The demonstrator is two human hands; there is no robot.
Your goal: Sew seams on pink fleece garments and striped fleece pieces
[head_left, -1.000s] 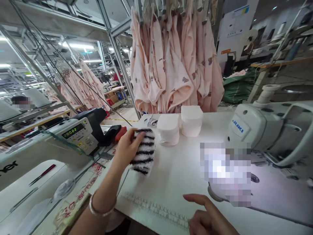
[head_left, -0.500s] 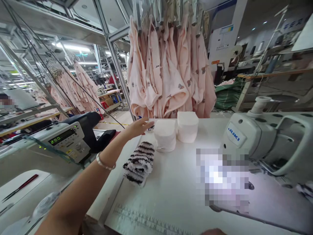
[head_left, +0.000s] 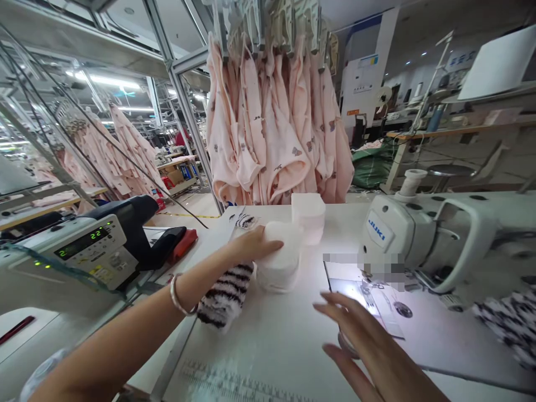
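Note:
My left hand [head_left: 260,244] is closed on the near stack of white fabric pieces [head_left: 280,271], with the thumb lying over its top; the other fingertips are partly hidden. Under my left wrist lies a folded fluffy black-and-white striped piece [head_left: 226,296]. A smaller striped piece [head_left: 246,221] lies beyond that hand. Just behind the near stack stands a second white stack [head_left: 309,215]. My right hand [head_left: 360,340] hovers over the table at the lower right, fingers spread and holding nothing, close to the lit needle area of the white sewing machine [head_left: 377,229].
Pink printed garments [head_left: 276,128] hang from clips behind the table. Another sewing machine [head_left: 92,251] with a green display stands on the left. A ruler scale [head_left: 234,382] runs along the table's near edge. Black-and-white fluffy fabric [head_left: 511,324] lies at the far right.
My left hand has come back from beside the smaller striped piece to the near white stack, which sits closer to me. My right hand has risen into view from the bottom edge.

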